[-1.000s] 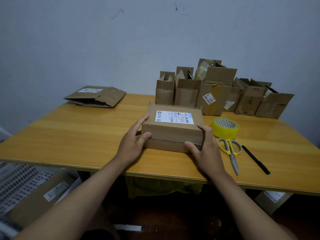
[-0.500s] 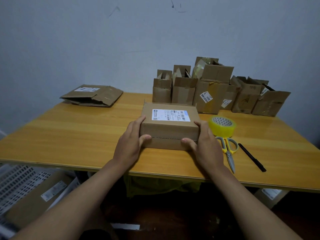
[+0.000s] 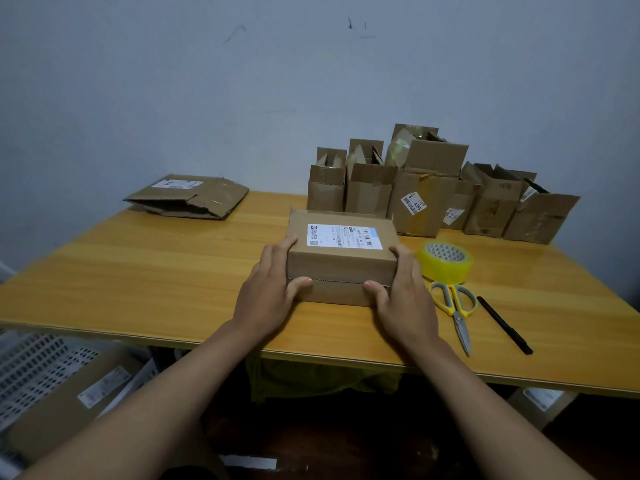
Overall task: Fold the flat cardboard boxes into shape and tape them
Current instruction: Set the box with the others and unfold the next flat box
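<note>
Head view: a closed cardboard box [image 3: 341, 258] with a white label sits on the wooden table [image 3: 156, 271], centre frame. Left hand [image 3: 266, 299] clasps its left side, thumb pressed on the front seam; right hand [image 3: 403, 299] grips the right side likewise, both forearms reaching up from below. Just right lie yellow tape [image 3: 444, 261], scissors [image 3: 453, 306], a pen [image 3: 504, 324].

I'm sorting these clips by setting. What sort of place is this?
Probably a small home or back-room parcel packing spot: a wooden table against a bare wall, a row of used cardboard boxes, and a tape roll beside scissors.
</note>
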